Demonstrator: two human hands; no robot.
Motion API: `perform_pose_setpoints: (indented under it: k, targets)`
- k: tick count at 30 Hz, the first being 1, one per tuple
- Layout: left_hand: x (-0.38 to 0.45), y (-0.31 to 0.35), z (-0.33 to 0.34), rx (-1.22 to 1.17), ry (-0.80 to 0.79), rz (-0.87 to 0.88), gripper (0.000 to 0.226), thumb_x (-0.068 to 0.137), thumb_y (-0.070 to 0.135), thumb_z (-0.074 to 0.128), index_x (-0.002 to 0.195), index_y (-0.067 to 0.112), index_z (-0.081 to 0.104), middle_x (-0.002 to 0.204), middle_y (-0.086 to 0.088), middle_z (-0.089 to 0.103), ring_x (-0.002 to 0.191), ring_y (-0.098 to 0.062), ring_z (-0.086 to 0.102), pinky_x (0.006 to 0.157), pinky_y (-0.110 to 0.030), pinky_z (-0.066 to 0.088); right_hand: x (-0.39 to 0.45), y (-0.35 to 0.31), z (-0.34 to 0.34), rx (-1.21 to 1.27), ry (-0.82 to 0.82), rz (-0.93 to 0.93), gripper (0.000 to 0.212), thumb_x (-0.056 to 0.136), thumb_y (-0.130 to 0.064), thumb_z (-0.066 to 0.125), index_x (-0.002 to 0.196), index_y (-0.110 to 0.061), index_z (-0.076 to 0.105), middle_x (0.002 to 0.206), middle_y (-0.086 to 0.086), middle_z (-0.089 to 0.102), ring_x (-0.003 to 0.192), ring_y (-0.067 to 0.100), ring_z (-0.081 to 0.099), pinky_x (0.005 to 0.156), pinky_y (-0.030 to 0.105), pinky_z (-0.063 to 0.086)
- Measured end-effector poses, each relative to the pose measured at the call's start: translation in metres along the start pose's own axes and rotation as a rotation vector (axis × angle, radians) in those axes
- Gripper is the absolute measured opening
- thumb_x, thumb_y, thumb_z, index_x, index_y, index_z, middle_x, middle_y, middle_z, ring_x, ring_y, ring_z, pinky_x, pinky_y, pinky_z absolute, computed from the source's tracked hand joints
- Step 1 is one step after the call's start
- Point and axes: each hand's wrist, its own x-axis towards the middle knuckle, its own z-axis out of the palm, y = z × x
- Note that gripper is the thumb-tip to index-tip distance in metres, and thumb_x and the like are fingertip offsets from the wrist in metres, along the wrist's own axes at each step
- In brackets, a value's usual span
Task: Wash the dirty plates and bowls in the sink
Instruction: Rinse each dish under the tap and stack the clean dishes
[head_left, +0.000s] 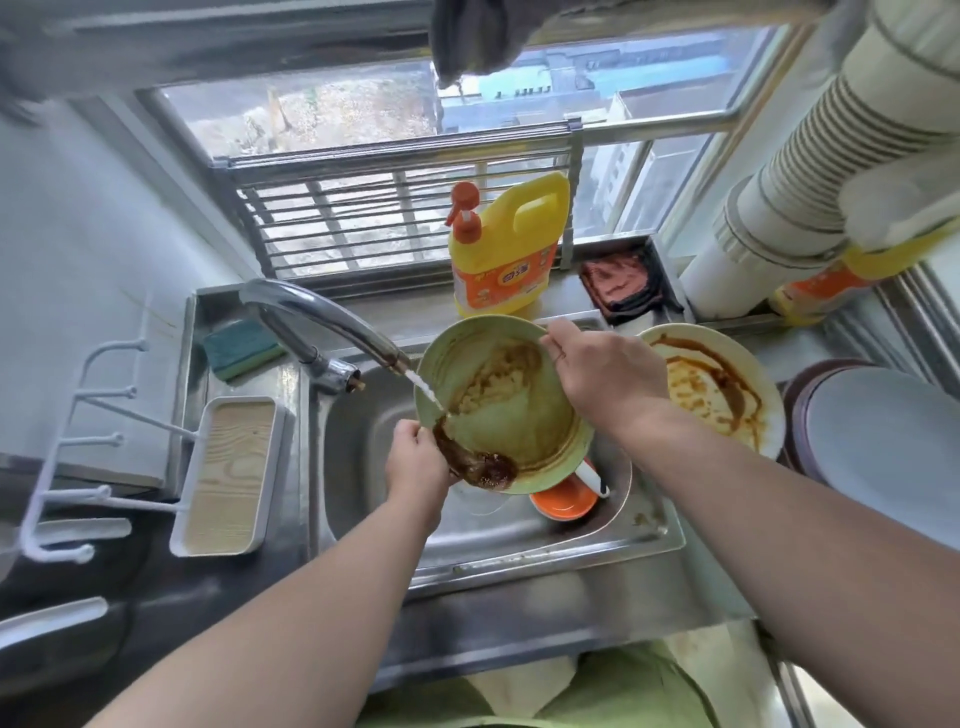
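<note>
My left hand (415, 457) grips lower left rim of green bowl (511, 415), fingers curled round edge. My right hand (605, 371) pinches upper right rim. Bowl at frame centre, tilted over sink (467, 525), brown sauce pooled at low edge. Faucet (332, 322) stream hits bowl's left side. Dirty white plate (727, 379) on counter, right of bowl. Orange bowl (563, 501) in sink beneath. Yellow detergent jug (506, 249) behind, upper centre.

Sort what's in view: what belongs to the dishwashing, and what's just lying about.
Belongs to the job:
green bowl, held by left hand and right hand
faucet
sink
dirty white plate
orange bowl
sponge
detergent bottle

Lying about:
paper cup stack
white hook rack
</note>
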Motion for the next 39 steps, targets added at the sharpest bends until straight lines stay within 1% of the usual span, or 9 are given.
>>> perform_pose_setpoints:
  k: [4,7,10,17,22,26,29,33,39]
  targets:
    - [0.032,-0.031,0.006,0.111,-0.014,0.004,0.029,0.093,0.047,0.034,0.086,0.029,0.056,0.099,-0.013,0.068,0.095,-0.042,0.070,0.079,-0.063,0.062,-0.004,0.008,-0.005,-0.055,-0.141,0.166,0.032,0.114,-0.045,0.023,0.110,-0.028,0.051,0.087,0.001,0.058,0.076,0.028,0.052,0.055,0.034,0.035]
    - [0.021,-0.025,0.003,0.137,-0.020,0.015,0.031,0.094,0.046,0.034,0.084,0.025,0.055,0.088,-0.011,0.064,0.076,-0.030,0.058,0.066,-0.047,0.057,-0.007,0.012,0.002,-0.118,-0.260,0.271,0.034,0.114,-0.042,0.022,0.113,-0.026,0.052,0.093,0.003,0.058,0.080,0.026,0.057,0.055,0.034,0.039]
    - [0.006,-0.008,-0.008,0.161,-0.022,0.017,0.034,0.102,0.042,0.036,0.092,0.016,0.057,0.087,-0.012,0.058,0.076,-0.024,0.050,0.064,-0.039,0.042,-0.009,0.014,0.019,-0.113,-0.385,0.374,0.026,0.112,-0.030,0.033,0.122,-0.022,0.056,0.102,0.006,0.057,0.092,0.030,0.059,0.067,0.039,0.047]
    - [0.017,-0.002,-0.049,0.209,-0.038,-0.031,0.033,0.104,0.040,0.044,0.097,0.016,0.065,0.097,-0.014,0.064,0.078,-0.026,0.054,0.061,-0.035,0.045,-0.024,0.005,0.065,0.171,-0.563,0.470,0.033,0.109,-0.037,0.039,0.122,-0.017,0.062,0.119,0.013,0.067,0.105,0.034,0.063,0.096,0.048,0.055]
    - [0.012,0.013,-0.074,0.525,0.117,0.299,0.038,0.108,0.040,0.042,0.079,0.018,0.052,0.078,-0.003,0.059,0.072,-0.024,0.053,0.059,-0.035,0.036,-0.040,-0.022,0.088,0.301,-0.565,0.482,0.029,0.111,-0.038,0.035,0.111,-0.017,0.056,0.115,0.012,0.067,0.092,0.031,0.062,0.084,0.040,0.051]
    - [0.013,0.024,-0.095,0.596,0.186,0.469,0.032,0.110,0.043,0.044,0.086,0.025,0.055,0.082,0.006,0.062,0.078,-0.017,0.057,0.064,-0.037,0.037,-0.042,-0.049,0.103,0.511,-0.540,0.520,0.025,0.111,-0.033,0.035,0.100,-0.017,0.052,0.099,0.011,0.065,0.057,0.027,0.074,0.067,0.039,0.062]
    - [0.011,0.028,-0.107,0.616,0.237,0.507,0.020,0.111,0.040,0.046,0.103,0.032,0.061,0.093,0.010,0.062,0.084,-0.012,0.053,0.067,-0.033,0.034,-0.035,-0.068,0.110,0.597,-0.480,0.539,0.026,0.111,-0.037,0.032,0.099,-0.022,0.050,0.096,0.014,0.066,0.060,0.030,0.074,0.057,0.039,0.063]
    - [0.010,0.021,-0.116,0.601,0.258,0.478,0.018,0.111,0.035,0.046,0.118,0.032,0.062,0.104,0.005,0.063,0.090,-0.016,0.055,0.069,-0.032,0.037,-0.021,-0.076,0.114,0.575,-0.403,0.498,0.025,0.109,-0.037,0.030,0.095,-0.023,0.046,0.091,0.017,0.067,0.066,0.034,0.073,0.064,0.038,0.059]
    - [0.017,0.001,-0.108,0.479,0.235,0.343,0.010,0.109,0.028,0.050,0.111,0.034,0.058,0.096,0.007,0.066,0.092,-0.023,0.062,0.081,-0.038,0.047,-0.006,-0.060,0.091,0.427,-0.311,0.339,0.028,0.111,-0.038,0.029,0.098,-0.018,0.043,0.085,0.015,0.058,0.084,0.042,0.056,0.075,0.048,0.049]
